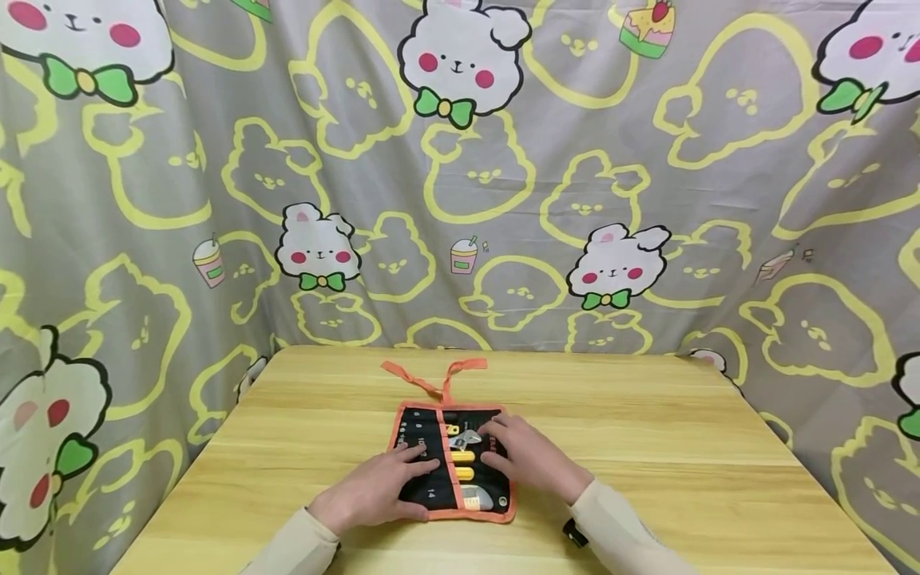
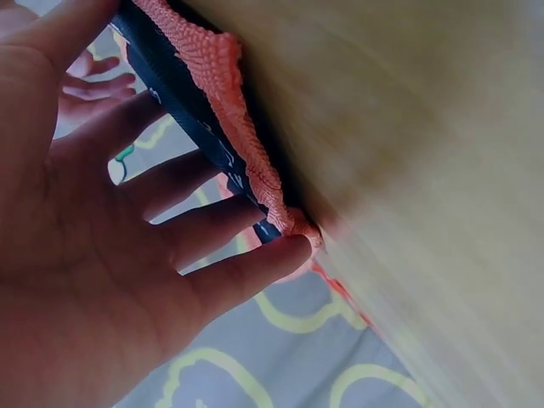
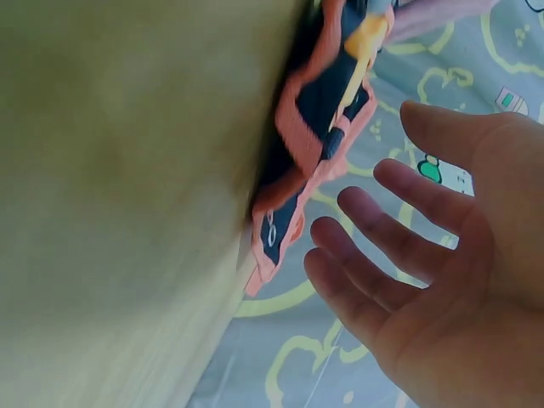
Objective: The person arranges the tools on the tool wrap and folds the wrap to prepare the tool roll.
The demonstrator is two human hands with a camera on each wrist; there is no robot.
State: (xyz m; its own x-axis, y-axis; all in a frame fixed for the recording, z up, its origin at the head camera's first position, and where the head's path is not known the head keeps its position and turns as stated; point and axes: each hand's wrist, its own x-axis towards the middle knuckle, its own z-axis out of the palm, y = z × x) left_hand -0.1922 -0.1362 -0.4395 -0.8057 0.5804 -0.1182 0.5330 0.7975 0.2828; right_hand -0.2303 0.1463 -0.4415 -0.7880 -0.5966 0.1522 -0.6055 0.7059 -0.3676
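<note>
A black fabric tool pouch [image 1: 424, 423] with orange trim lies spread on the table. In its pockets I see an adjustable wrench [image 1: 467, 439], two yellow handles [image 1: 465, 473] and a grey-and-pale tool [image 1: 477, 498] whose kind I cannot tell. My left hand [image 1: 374, 485] rests on the pouch's left side, fingers extended; in the left wrist view its fingertips reach over the orange edge [image 2: 255, 161]. Over the right side hovers my right hand [image 1: 535, 455]. Its loosely bent fingers [image 3: 361, 212] hold nothing and look apart from the pouch in the right wrist view.
Orange tie straps [image 1: 444, 387] stretch from the pouch's far edge across the wooden table [image 1: 647, 447]. A patterned grey curtain [image 1: 503, 239] hangs behind the table and along both sides. White numbers are printed on the pouch's left half.
</note>
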